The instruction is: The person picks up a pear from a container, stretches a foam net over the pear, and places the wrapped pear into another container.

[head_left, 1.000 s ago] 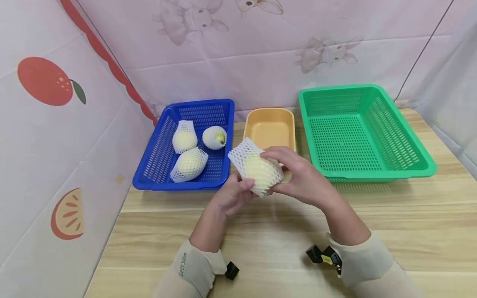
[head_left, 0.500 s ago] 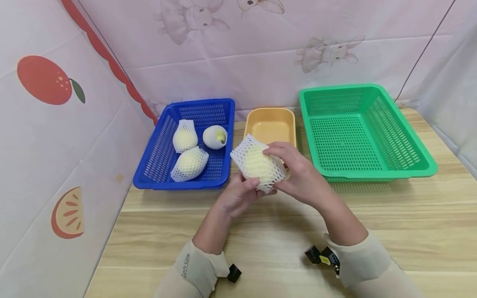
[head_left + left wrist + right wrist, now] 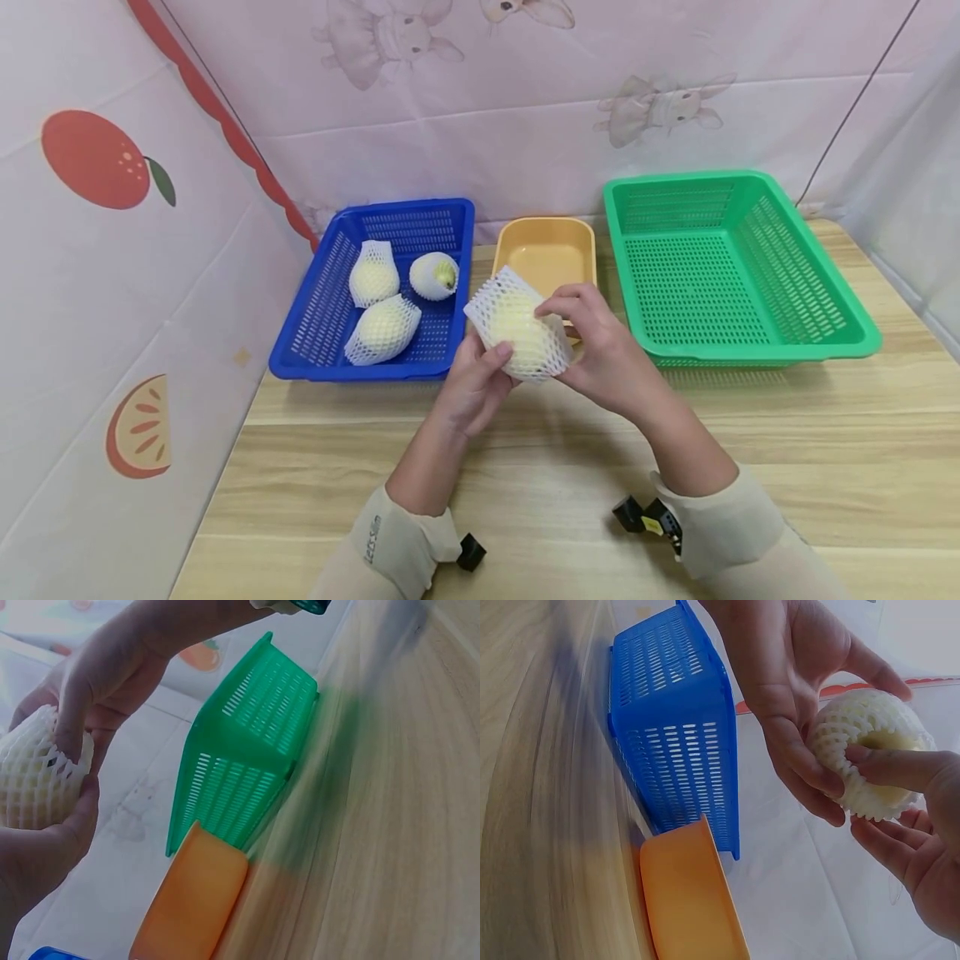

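A pale yellow fruit (image 3: 517, 329) in a white foam net is held up in front of the yellow tray. My left hand (image 3: 471, 387) grips it from below and the left, thumb lying on the net. At the fruit's right side my right hand (image 3: 611, 358) holds the net, its index finger bent against the top. In the right wrist view, the right thumb (image 3: 896, 766) reaches into the net's open end, where the fruit's end shows. Several fingers behind the fruit are hidden in the head view. Three more netted fruits (image 3: 382, 329) lie in the blue basket (image 3: 300, 337).
The yellow tray (image 3: 543, 250) stands behind the hands, between the blue basket and a larger green basket (image 3: 750, 352) on the right. All rest on a wood-grain table (image 3: 540, 517). Printed cloth (image 3: 525, 150) hangs behind and at the sides.
Both hands have lifted the netted fruit slightly up and right. The left thumb has moved up over the net, and the left fingers seen under the fruit are now mostly hidden.
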Demonstrator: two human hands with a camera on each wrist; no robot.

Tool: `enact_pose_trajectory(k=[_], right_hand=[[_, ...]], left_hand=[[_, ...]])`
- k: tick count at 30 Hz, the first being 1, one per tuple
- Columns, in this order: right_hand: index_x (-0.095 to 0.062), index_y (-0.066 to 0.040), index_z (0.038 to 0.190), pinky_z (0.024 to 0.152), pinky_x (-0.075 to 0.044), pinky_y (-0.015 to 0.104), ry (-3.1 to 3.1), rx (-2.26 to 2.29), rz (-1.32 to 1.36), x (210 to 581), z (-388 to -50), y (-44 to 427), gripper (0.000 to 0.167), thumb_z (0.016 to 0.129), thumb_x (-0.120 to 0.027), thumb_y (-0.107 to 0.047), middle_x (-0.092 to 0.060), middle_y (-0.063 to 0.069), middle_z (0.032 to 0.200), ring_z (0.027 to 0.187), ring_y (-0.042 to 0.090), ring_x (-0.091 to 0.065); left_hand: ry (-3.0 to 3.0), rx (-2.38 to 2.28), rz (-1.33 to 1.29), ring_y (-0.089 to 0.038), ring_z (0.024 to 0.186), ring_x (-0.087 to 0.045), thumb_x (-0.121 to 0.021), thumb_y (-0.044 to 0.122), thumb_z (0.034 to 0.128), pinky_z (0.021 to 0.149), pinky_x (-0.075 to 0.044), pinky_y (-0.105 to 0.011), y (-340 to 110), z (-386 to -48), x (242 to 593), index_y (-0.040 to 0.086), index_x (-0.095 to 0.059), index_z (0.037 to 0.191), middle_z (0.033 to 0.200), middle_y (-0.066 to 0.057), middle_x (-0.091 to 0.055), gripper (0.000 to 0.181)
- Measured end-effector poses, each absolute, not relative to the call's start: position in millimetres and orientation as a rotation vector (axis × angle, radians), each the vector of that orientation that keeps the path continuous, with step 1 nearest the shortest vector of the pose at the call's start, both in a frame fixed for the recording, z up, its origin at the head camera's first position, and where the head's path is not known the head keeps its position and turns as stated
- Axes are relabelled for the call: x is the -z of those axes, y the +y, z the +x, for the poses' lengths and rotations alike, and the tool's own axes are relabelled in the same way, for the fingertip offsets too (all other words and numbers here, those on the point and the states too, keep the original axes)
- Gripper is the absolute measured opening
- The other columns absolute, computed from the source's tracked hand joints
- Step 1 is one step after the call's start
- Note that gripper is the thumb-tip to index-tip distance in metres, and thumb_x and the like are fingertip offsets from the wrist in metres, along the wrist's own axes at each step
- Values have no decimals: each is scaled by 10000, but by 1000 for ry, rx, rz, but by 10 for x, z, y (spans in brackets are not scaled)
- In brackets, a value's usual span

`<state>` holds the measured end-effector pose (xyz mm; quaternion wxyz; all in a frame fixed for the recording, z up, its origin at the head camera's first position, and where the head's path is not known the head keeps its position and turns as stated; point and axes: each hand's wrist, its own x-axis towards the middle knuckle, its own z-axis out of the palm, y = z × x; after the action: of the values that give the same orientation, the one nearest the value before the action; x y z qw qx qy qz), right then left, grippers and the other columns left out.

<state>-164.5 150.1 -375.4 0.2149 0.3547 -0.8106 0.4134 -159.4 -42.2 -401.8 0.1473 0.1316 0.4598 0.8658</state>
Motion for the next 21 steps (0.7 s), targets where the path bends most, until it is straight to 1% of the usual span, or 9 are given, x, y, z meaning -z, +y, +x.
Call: enact_pose_trajectory(k=[4, 8, 12, 15, 18, 19, 21], right_hand=[[-491, -51, 1160, 831, -588, 333, -2222, -1144, 982, 3764, -1648, 1488, 630, 664, -865, 51, -495, 124, 1173, 1108, 257, -557], [-491, -40, 1126, 804, -594, 322, -2194, -1116, 978, 3774, -1650, 1477, 623, 645, -877, 55, -509, 125, 1148, 1068, 243, -570], [-484, -47, 1137, 809, -592, 323, -2213, -1148, 1004, 3766, -1646, 1494, 622, 661, -878, 28, -506, 115, 1173, 1076, 231, -566], [-477, -70, 1231, 891, -569, 387, -2288, -1296, 1069, 3731, -1640, 1549, 679, 682, -872, -4, -487, 94, 1272, 1152, 237, -543], [-416, -139, 1394, 985, -508, 470, -2387, -1495, 1116, 3687, -1634, 1632, 824, 707, -864, -53, -433, 58, 1415, 1254, 249, -501], [-384, -163, 1438, 1002, -489, 496, -2407, -1548, 1125, 3676, -1636, 1654, 859, 725, -853, -68, -415, 56, 1449, 1279, 258, -489], [-329, -212, 1495, 1018, -472, 506, -2435, -1628, 1124, 3667, -1642, 1684, 892, 766, -829, -94, -386, 43, 1494, 1301, 264, -488]], left_hand=[[1335, -2497, 390, -121, 1036, -626, -849, 398, 736, 869, -534, -271, -433, -1593, 4010, 171, -186, 1531, 1262, -21, -533, 1060], [1348, -2496, 388, -119, 1034, -625, -865, 420, 704, 877, -534, -272, -432, -1598, 4002, 201, -182, 1537, 1260, -9, -537, 1099], [1387, -2539, 395, -123, 1039, -623, -889, 394, 675, 889, -539, -267, -419, -1605, 3995, 164, -224, 1526, 1241, -3, -553, 1104], [1491, -2568, 395, -133, 1074, -603, -913, 379, 646, 911, -535, -257, -427, -1611, 3990, 130, -272, 1511, 1258, -26, -555, 1105], [1660, -2545, 392, -165, 1121, -575, -935, 386, 612, 929, -527, -254, -456, -1617, 3980, 126, -323, 1492, 1300, -76, -544, 1103], [1714, -2525, 394, -178, 1132, -569, -935, 372, 620, 933, -526, -255, -468, -1615, 3977, 138, -335, 1489, 1316, -94, -538, 1082], [1814, -2470, 397, -198, 1143, -567, -929, 340, 635, 929, -529, -258, -489, -1607, 3968, 150, -363, 1472, 1329, -111, -539, 1028]])
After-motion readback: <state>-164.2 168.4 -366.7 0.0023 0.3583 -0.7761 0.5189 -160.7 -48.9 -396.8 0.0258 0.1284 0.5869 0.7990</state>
